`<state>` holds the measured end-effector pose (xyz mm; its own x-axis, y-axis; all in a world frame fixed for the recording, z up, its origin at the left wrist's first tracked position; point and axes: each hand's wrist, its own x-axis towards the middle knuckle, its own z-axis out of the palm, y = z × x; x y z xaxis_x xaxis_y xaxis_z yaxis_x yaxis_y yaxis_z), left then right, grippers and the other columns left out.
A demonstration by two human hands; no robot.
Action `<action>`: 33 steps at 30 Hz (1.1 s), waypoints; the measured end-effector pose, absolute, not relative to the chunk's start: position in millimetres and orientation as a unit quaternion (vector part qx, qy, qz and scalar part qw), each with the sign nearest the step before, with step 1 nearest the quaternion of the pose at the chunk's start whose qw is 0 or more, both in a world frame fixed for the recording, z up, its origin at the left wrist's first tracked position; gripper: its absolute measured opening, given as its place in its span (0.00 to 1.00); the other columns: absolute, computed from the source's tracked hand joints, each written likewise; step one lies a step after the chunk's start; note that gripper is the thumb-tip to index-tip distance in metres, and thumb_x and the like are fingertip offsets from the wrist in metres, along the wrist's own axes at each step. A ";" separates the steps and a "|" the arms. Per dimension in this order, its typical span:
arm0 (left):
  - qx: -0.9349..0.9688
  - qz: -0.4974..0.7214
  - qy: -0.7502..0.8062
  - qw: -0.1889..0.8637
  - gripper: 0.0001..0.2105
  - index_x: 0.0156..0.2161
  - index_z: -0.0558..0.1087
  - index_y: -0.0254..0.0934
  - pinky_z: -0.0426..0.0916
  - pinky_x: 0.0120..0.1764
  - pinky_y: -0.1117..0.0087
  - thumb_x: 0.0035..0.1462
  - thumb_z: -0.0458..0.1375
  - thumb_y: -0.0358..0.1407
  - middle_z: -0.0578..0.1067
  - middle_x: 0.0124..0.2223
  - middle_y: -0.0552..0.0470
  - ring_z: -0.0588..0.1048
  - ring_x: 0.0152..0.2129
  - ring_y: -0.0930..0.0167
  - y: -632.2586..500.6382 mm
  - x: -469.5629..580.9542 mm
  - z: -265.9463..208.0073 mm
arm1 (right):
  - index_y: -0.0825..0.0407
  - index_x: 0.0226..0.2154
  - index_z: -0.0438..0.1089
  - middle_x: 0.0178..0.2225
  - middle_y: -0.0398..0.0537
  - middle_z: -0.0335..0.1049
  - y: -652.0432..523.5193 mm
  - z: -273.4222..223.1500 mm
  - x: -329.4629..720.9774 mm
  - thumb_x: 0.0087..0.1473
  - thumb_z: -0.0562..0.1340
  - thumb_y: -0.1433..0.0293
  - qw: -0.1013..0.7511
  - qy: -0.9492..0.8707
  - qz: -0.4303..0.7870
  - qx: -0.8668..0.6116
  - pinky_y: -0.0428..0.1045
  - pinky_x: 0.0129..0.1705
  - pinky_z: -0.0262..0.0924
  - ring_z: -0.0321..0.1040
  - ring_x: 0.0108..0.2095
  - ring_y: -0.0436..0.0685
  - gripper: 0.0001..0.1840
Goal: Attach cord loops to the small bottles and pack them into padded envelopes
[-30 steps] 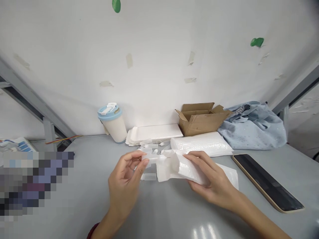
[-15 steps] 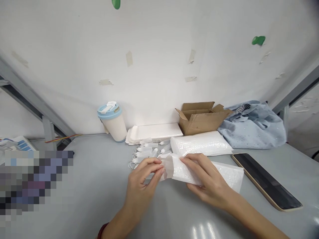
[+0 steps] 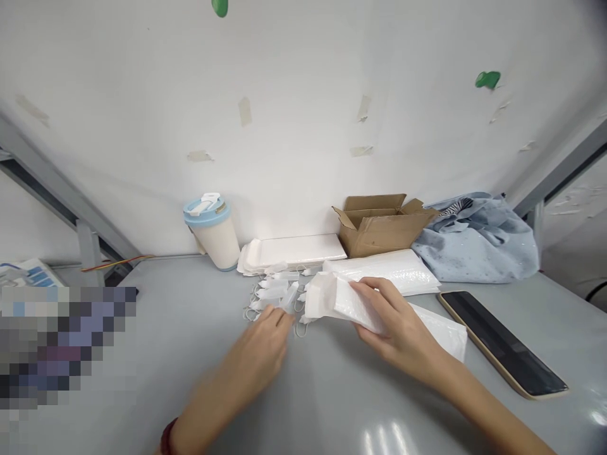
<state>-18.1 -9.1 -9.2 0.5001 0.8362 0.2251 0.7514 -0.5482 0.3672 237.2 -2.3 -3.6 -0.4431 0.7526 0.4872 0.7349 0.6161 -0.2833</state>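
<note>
My right hand (image 3: 396, 322) grips a white bubble mailer (image 3: 348, 300), thumb below and fingers on top. The mailer's open end with its flap points left, and its other end sticks out beyond my wrist. Over the front edge of a cluster of small translucent plastic bottles (image 3: 272, 293) with cord loops, my left hand (image 3: 265, 338) is closed, palm down. Its fingertips are hidden, so whether a bottle is between them does not show. A few more of these bottles lie partly under the mailer's flap.
Behind lie a stack of white mailers (image 3: 301, 248) and further bubble mailers (image 3: 393, 272). A lidded cup (image 3: 215, 234), an open cardboard box (image 3: 384, 230) and blue-grey cloth (image 3: 478, 243) stand along the wall. A phone (image 3: 502, 341) lies at right.
My left hand has let go of the mailer's opening and moved left and down to the small bottles. My right hand still holds the mailer, its flap now spread out.
</note>
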 end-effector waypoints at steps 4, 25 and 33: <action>0.859 0.194 0.457 0.126 0.10 0.37 0.70 0.40 0.67 0.32 0.70 0.54 0.48 0.28 0.73 0.34 0.50 0.72 0.31 0.67 -13.2 -14.5 -11.6 | 0.46 0.57 0.50 0.51 0.57 0.55 0.0 -5.5 237.5 0.50 0.57 0.73 0.283 -0.848 0.051 -0.445 0.59 0.47 0.63 0.59 0.51 0.64 0.32; 0.628 0.489 0.521 0.307 0.09 0.41 0.74 0.41 0.73 0.36 0.74 0.54 0.58 0.38 0.76 0.41 0.52 0.75 0.36 0.71 -14.5 -4.2 3.1 | 0.50 0.57 0.52 0.50 0.56 0.55 -7.4 -5.4 232.6 0.49 0.57 0.75 0.302 -0.858 0.079 -0.408 0.55 0.48 0.62 0.58 0.51 0.61 0.32; 0.739 0.474 0.442 0.181 0.07 0.39 0.75 0.37 0.71 0.33 0.77 0.53 0.59 0.29 0.78 0.35 0.53 0.76 0.29 0.75 -16.6 3.1 -4.2 | 0.54 0.57 0.53 0.50 0.58 0.56 -10.8 -3.1 226.6 0.48 0.56 0.77 0.304 -0.871 0.081 -0.377 0.52 0.49 0.63 0.59 0.51 0.59 0.32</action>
